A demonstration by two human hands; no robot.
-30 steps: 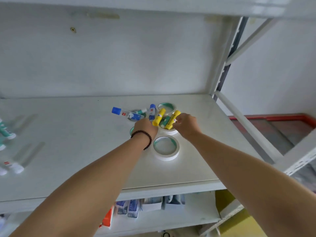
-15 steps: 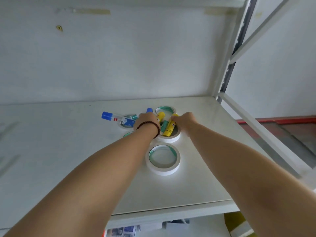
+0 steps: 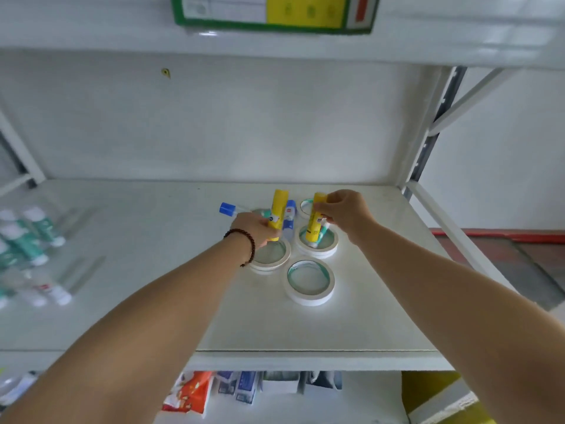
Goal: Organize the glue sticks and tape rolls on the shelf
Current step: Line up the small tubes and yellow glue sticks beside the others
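My left hand [image 3: 255,229] grips a yellow glue stick [image 3: 278,209] held upright, and a blue-capped glue stick [image 3: 227,208] pokes out to its left. My right hand [image 3: 347,214] holds a second yellow glue stick [image 3: 316,221] upright over a white tape roll [image 3: 318,244], with a teal-and-white stick beside it. A blue-and-white glue stick [image 3: 289,217] lies between my hands. More tape rolls lie flat on the white shelf [image 3: 153,270]: one under my left wrist [image 3: 270,260], one nearest me [image 3: 309,283], one at the back [image 3: 306,207].
Several teal-and-white glue sticks [image 3: 30,240] lie in blurred rows at the shelf's left. The upper shelf carries a green-and-yellow box [image 3: 275,10]. White frame posts and a diagonal brace [image 3: 440,228] bound the right side. Packets [image 3: 235,390] fill the shelf below.
Both hands have closed on the yellow glue sticks and lifted them upright off the pile. The camera has tilted up, bringing the upper shelf and the left rows into view.
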